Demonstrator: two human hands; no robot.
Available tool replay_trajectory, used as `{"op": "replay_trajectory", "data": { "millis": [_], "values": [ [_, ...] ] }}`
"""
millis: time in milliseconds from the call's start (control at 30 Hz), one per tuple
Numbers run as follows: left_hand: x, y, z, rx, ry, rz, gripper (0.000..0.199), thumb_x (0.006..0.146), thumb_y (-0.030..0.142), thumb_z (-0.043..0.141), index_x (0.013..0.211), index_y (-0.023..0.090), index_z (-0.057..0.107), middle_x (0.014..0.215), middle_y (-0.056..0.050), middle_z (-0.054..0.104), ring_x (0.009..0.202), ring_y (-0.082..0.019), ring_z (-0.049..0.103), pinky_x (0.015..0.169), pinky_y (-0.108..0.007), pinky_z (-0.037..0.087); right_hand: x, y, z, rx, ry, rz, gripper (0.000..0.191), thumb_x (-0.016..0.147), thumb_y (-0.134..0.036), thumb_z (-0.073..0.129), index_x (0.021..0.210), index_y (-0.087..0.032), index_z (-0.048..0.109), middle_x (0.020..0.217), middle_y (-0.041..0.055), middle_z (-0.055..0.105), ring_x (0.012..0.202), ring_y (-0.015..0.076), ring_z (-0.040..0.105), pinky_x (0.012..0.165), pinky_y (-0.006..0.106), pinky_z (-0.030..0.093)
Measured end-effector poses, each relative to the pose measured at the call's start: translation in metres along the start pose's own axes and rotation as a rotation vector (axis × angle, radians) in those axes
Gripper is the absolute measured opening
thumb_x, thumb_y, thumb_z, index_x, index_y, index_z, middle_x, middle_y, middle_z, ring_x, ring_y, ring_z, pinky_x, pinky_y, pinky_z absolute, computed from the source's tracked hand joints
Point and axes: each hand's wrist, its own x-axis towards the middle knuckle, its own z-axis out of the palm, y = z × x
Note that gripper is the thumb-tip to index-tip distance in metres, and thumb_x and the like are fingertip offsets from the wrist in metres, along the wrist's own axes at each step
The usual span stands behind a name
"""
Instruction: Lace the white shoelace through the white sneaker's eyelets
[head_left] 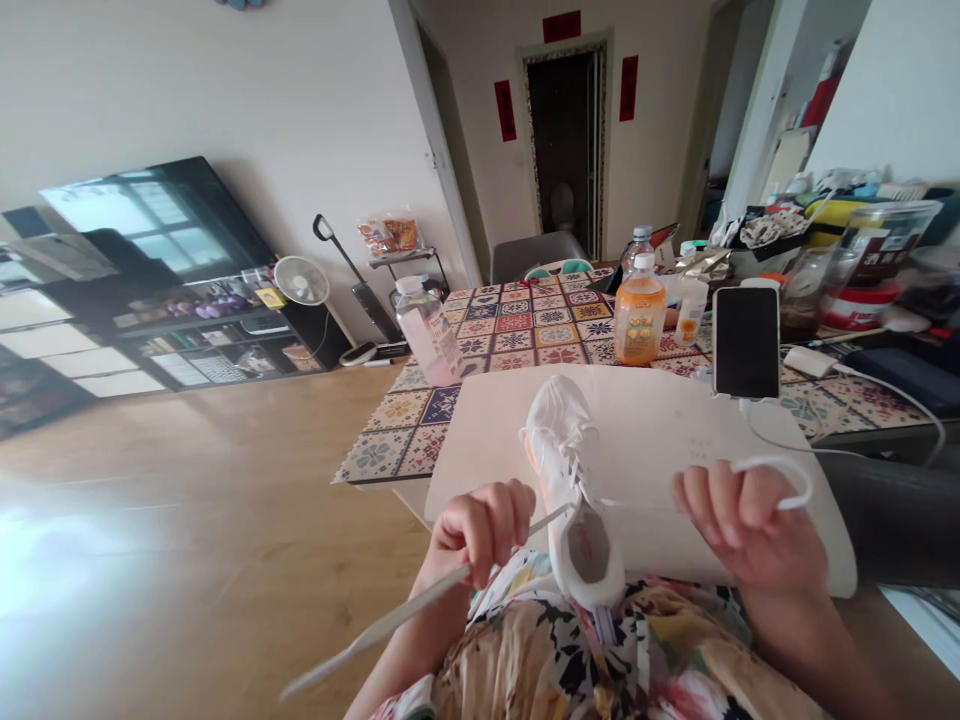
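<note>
A white sneaker lies on a white board at the table's near edge, toe pointing away, heel toward my lap. My left hand is closed on one white lace end that runs down to the lower left. My right hand is closed on the other lace end, which loops out past my fingers to the right. Both laces are pulled taut sideways from the shoe's eyelets.
The patterned tablecloth carries an orange drink bottle, a pink-tinted bottle, a propped phone with a white cable, and cluttered jars and boxes at the right. Wooden floor, a TV shelf and a fan lie to the left.
</note>
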Motion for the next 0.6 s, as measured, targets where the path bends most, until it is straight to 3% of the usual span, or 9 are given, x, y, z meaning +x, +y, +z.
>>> {"op": "replay_trajectory", "data": {
  "millis": [67, 133, 167, 233, 300, 367, 500, 600],
  "values": [
    [-0.001, 0.007, 0.003, 0.029, 0.002, 0.020, 0.044, 0.083, 0.042, 0.070, 0.049, 0.020, 0.052, 0.051, 0.002, 0.042, 0.057, -0.012, 0.048, 0.062, -0.029, 0.041, -0.002, 0.001, 0.001, -0.034, 0.174, -0.023, 0.017, 0.092, -0.039, 0.059, 0.081, -0.030, 0.068, 0.048, -0.0037, 0.043, 0.043, 0.0123, 0.038, 0.044, 0.027, 0.034],
    [-0.003, 0.012, 0.008, 0.152, -0.021, -0.103, 0.034, 0.085, 0.038, 0.069, 0.055, 0.022, 0.064, 0.054, 0.000, 0.050, 0.059, -0.013, 0.053, 0.062, -0.030, 0.044, -0.004, 0.003, 0.005, -0.228, 0.260, -0.031, 0.013, 0.093, -0.037, 0.060, 0.085, -0.030, 0.069, 0.052, -0.0026, 0.051, 0.044, 0.0125, 0.042, 0.042, 0.026, 0.034],
    [-0.004, 0.012, 0.012, 0.233, -0.044, -0.199, 0.027, 0.085, 0.036, 0.069, 0.061, 0.023, 0.070, 0.057, -0.002, 0.055, 0.061, -0.014, 0.056, 0.062, -0.030, 0.046, -0.005, 0.004, 0.008, -0.373, 0.244, -0.045, 0.010, 0.092, -0.034, 0.063, 0.085, -0.029, 0.069, 0.055, -0.0018, 0.056, 0.047, 0.0129, 0.047, 0.043, 0.026, 0.036],
    [-0.005, 0.009, 0.021, 0.375, -0.061, -0.364, 0.011, 0.080, 0.034, 0.075, 0.079, 0.023, 0.077, 0.064, -0.004, 0.065, 0.064, -0.015, 0.061, 0.063, -0.029, 0.048, -0.006, 0.005, 0.016, -0.665, 0.082, -0.114, 0.006, 0.090, -0.024, 0.066, 0.088, -0.027, 0.070, 0.064, -0.0004, 0.065, 0.053, 0.0140, 0.057, 0.048, 0.026, 0.042],
    [-0.004, 0.001, 0.028, 0.431, 0.010, -0.444, 0.029, 0.074, 0.039, 0.079, 0.098, 0.022, 0.077, 0.068, -0.004, 0.070, 0.063, -0.015, 0.063, 0.064, -0.027, 0.049, -0.005, 0.006, 0.024, -0.868, -0.176, -0.240, 0.011, 0.090, -0.017, 0.063, 0.096, -0.025, 0.069, 0.071, 0.0012, 0.071, 0.059, 0.0147, 0.063, 0.053, 0.026, 0.048],
    [-0.004, -0.006, 0.032, 0.434, 0.070, -0.459, 0.037, 0.072, 0.044, 0.079, 0.099, 0.019, 0.077, 0.070, -0.005, 0.071, 0.062, -0.014, 0.062, 0.061, -0.026, 0.048, -0.004, 0.008, 0.030, -0.960, -0.370, -0.368, 0.018, 0.093, -0.015, 0.056, 0.106, -0.022, 0.067, 0.078, 0.0036, 0.074, 0.063, 0.0149, 0.065, 0.058, 0.026, 0.051],
    [-0.004, -0.011, 0.034, 0.507, 0.106, -0.315, 0.018, 0.076, 0.037, 0.078, 0.078, 0.019, 0.077, 0.068, -0.004, 0.068, 0.064, -0.012, 0.059, 0.059, -0.022, 0.046, -0.002, 0.010, 0.034, -1.013, -0.445, -0.398, 0.019, 0.096, -0.018, 0.051, 0.109, -0.018, 0.065, 0.084, 0.0075, 0.074, 0.068, 0.0162, 0.067, 0.061, 0.026, 0.052],
    [-0.002, -0.010, 0.037, 0.540, 0.076, -0.225, 0.007, 0.077, 0.025, 0.078, 0.077, 0.019, 0.075, 0.069, -0.004, 0.069, 0.065, -0.011, 0.060, 0.062, -0.021, 0.047, -0.001, 0.008, 0.036, -0.979, -0.422, -0.344, 0.015, 0.096, -0.019, 0.049, 0.102, -0.018, 0.063, 0.080, 0.0068, 0.071, 0.068, 0.0163, 0.065, 0.061, 0.026, 0.051]
  ]
}}
